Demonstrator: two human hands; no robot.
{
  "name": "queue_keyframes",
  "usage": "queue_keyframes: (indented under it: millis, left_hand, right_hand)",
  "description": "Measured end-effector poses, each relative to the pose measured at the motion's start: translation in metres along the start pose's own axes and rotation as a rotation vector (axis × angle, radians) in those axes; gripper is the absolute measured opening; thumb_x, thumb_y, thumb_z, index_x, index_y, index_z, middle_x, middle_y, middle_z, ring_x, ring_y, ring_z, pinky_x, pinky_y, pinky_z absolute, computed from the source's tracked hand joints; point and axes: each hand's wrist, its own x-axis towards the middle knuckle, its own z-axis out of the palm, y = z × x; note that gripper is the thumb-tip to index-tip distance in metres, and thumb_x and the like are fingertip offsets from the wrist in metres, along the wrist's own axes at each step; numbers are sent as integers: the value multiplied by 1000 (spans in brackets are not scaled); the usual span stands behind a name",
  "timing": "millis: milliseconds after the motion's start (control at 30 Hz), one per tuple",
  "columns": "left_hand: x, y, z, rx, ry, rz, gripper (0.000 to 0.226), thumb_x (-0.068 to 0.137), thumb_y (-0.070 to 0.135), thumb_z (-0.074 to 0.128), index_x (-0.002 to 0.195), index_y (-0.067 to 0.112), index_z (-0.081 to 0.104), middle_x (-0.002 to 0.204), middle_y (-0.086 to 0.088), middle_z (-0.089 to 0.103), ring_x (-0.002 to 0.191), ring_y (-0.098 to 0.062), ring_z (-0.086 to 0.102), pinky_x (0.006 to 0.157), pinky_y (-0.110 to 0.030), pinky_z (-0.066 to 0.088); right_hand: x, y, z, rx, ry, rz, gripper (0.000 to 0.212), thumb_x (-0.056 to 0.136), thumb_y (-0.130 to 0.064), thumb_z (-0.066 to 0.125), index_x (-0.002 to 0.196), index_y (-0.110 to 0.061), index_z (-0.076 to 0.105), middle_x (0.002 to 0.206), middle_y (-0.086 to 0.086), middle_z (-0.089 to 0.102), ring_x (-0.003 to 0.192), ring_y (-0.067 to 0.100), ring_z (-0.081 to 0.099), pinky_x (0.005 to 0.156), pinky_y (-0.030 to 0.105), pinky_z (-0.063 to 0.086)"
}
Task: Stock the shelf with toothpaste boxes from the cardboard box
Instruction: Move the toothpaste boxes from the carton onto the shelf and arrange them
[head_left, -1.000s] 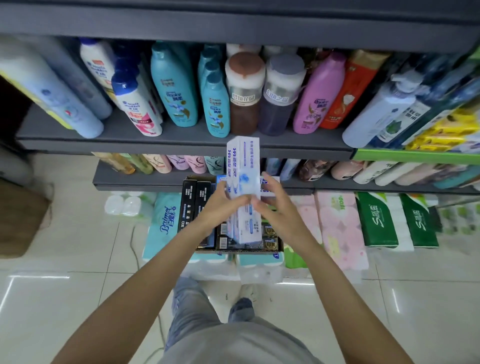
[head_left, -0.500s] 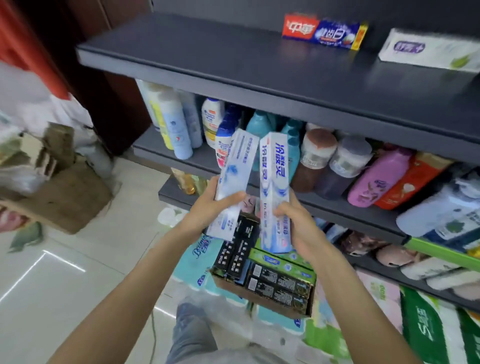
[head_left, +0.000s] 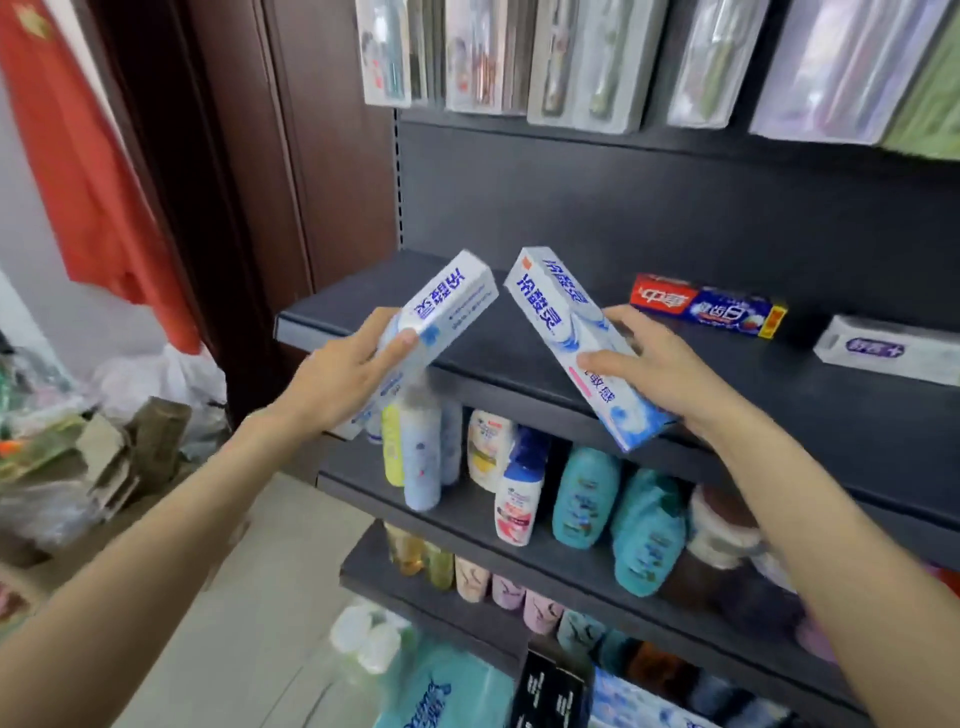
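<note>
Left hand (head_left: 343, 379): I gripped one white-and-blue toothpaste box (head_left: 431, 322), tilted, above the front left edge of the dark shelf (head_left: 519, 358).
Right hand (head_left: 660, 371): I gripped a second toothpaste box (head_left: 576, 343), slanted over the shelf's front lip, not yet set down.
On the shelf: a red-and-blue box (head_left: 707, 305) and a white box (head_left: 888, 347) lay flat toward the right.
Left to do: by my reckoning nearly everything; most of the shelf was bare.
Cardboard box (head_left: 550, 691): only its dark contents showed at the bottom edge.

Dark grey shelving unit (head_left: 649, 208) fills the right side, its back panel plain and matte. Left of it stands a brown wooden door frame (head_left: 291, 156), a red cloth (head_left: 88, 171) hangs against a pale wall, and light floor tiles (head_left: 260, 597) gleam below.
</note>
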Motion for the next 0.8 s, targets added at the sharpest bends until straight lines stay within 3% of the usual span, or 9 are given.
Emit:
queue_keyframes:
  millis: [100,200,300,400,567,667,733,800]
  left_hand:
    - [54,-39,-23,385,38,180,55,83,68,20,132,44,31,111,-5,59,104,-30,59,78,-38,42]
    - [107,-71,-44,628,75,445,67,81,73,22,135,36,40,96,-8,54,86,-33,58,72,-39,48]
    - [148,-97,-56,695,168,599,57,79,63,52,128,33,53,92,-8,55,78,-29,55,69,-38,51]
    - [178,-120,-65,641,202,654,64,69,52,74,125,28,56,93,-5,57,79,-26,55,68,-36,50]
    - [210,-148,-70,572,282,665,66,62,52,79,121,27,60,95,1,58,81,-22,55,66,-34,51]
    - [218,-156,-67,495,277,598,65,66,67,66,120,30,58,96,4,57,85,-19,56,64,-35,54]
    - [223,-153,-66,403,229,446,68,65,77,49,117,33,54,99,8,55,90,-16,57,66,-35,52]
    - [228,-141,-65,265,179,243,64,66,79,50,111,33,51,99,11,56,89,-14,58,71,-33,48]
  right_hand:
    - [68,-17,5,-419,-8,-93,42,81,-26,71,120,-29,57,105,-12,63,90,9,58,70,22,40]
    - [139,-30,18,-673,5,-148,46,77,-27,72,122,-24,60,112,-3,66,98,19,61,83,31,46]
    - [212,-39,35,-754,26,-124,51,75,-28,74,122,-25,57,115,-2,66,101,22,61,86,33,46]
    - [276,-38,59,-818,-1,-127,53,76,-27,72,123,-32,49,118,-1,64,100,27,60,84,39,49]
    - [339,-15,104,-1046,28,-202,40,86,-26,64,123,-30,49,121,3,57,105,29,55,75,33,42]
    - [351,3,114,-1195,16,-288,35,93,-15,52,126,-24,51,124,0,54,114,23,46,75,32,42]
    - [350,7,112,-1144,51,-299,31,94,-15,49,124,-21,57,126,-2,55,116,20,44,84,31,41]
    - [335,1,109,-895,190,-292,24,93,-19,54,114,-18,66,120,-2,60,112,19,48,92,28,39]
